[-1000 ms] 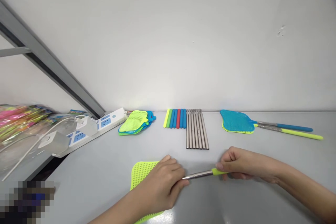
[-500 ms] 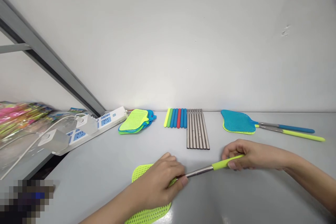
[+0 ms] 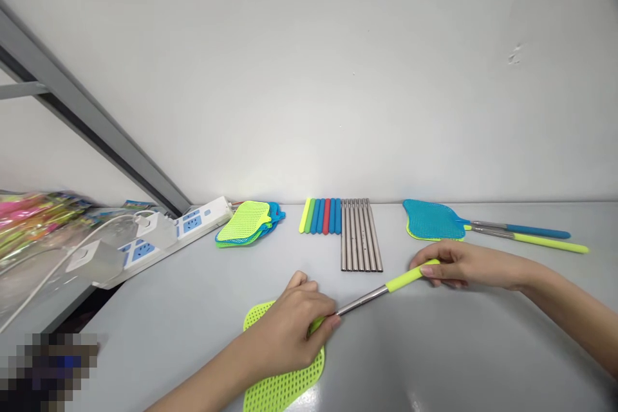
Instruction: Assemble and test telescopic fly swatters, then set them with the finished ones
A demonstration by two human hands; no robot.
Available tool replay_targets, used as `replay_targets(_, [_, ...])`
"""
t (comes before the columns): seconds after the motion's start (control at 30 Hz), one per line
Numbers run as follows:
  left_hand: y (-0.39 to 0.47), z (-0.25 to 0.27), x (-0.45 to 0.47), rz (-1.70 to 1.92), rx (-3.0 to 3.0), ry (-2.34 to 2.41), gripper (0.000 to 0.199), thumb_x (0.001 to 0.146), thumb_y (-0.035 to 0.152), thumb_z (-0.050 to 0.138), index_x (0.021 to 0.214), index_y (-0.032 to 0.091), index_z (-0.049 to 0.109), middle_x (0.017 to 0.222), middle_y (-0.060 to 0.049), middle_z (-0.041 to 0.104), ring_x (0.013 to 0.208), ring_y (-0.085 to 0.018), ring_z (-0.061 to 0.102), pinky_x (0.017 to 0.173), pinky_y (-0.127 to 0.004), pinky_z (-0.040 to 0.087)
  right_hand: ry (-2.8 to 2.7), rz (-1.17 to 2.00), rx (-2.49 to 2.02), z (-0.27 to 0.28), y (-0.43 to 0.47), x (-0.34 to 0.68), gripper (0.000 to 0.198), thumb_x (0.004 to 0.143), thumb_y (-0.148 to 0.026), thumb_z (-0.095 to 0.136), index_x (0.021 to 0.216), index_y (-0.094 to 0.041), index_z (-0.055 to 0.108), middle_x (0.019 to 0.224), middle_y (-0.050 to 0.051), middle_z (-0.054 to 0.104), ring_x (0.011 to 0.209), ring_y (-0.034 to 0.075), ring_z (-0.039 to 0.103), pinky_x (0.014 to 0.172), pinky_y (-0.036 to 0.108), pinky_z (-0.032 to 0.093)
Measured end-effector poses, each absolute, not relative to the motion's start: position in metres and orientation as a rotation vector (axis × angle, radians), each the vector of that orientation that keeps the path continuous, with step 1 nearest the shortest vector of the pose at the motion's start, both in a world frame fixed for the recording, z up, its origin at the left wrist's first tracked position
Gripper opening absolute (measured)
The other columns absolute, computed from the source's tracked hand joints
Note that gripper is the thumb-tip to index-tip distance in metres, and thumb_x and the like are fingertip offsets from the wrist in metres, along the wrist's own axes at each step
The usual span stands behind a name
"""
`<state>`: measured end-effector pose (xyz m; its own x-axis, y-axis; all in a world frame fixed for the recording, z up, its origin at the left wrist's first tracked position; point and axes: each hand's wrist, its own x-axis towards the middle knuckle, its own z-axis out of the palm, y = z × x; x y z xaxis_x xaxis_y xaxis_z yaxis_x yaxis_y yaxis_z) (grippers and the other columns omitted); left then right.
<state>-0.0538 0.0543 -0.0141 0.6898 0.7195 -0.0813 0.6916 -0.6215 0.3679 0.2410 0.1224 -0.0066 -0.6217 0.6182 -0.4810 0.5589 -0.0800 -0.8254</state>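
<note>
A yellow-green fly swatter slants across the near part of the grey table, its perforated head at the lower left and its metal rod rising to the right. My left hand is closed around the neck, where head and rod meet, and covers that joint and part of the head. With thumb and fingers, my right hand pinches the far end of the yellow-green grip. Behind the hands lie a row of coloured grip sleeves and several metal rods side by side.
Loose swatter heads are stacked at the back left, beside a white power strip with plugs and cables. Two complete swatters, blue over yellow-green, lie at the back right. Plastic-wrapped packs sit far left. A wall closes the back.
My right hand has moved up and slid toward the grip's end, so more of the grip shows. The swatter now slants more steeply. My left hand keeps its hold on the neck.
</note>
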Motion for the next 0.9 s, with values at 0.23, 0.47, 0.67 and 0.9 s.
replay_targets(0.23, [0.051,-0.020,-0.053,0.142,2.516,1.149,0.029,0.087,0.023,0.029,0.059,0.017,0.028,0.052,0.004,0.035,0.057,-0.011,0.035,0.066,-0.028,0.027,-2.195,1.605,-1.350,-0.018,0.125,0.242,0.033,0.078,-0.046,0.046,0.076,-0.015,0.059,0.055,-0.003,0.037,0.050,0.008,0.030,0.045,0.022,0.021])
replay_targets(0.47, [0.048,-0.020,-0.052,0.136,2.466,1.155,0.030,0.087,0.024,0.028,0.058,0.017,0.026,0.052,0.004,0.036,0.057,-0.011,0.034,0.066,-0.028,0.026,-2.141,1.681,-1.236,-0.024,0.122,0.239,0.034,0.078,-0.044,0.046,0.065,-0.014,0.054,0.052,-0.004,0.030,0.049,0.008,0.024,0.046,0.025,0.017])
replay_targets(0.67, [0.049,-0.021,-0.052,0.135,2.470,1.163,0.030,0.087,0.024,0.028,0.058,0.017,0.025,0.052,0.004,0.036,0.057,-0.011,0.034,0.065,-0.029,0.025,-2.090,1.752,-1.254,-0.022,0.116,0.232,0.036,0.077,-0.046,0.046,0.068,-0.014,0.058,0.048,-0.006,0.026,0.045,0.008,0.018,0.044,0.025,0.012])
replay_targets(0.9, [0.048,-0.021,-0.052,0.144,2.478,1.158,0.029,0.086,0.024,0.029,0.058,0.018,0.028,0.052,0.004,0.036,0.056,-0.012,0.035,0.064,-0.029,0.025,-2.052,1.783,-1.272,-0.021,0.111,0.228,0.037,0.078,-0.045,0.043,0.069,-0.013,0.060,0.047,-0.006,0.025,0.044,0.007,0.019,0.043,0.024,0.013])
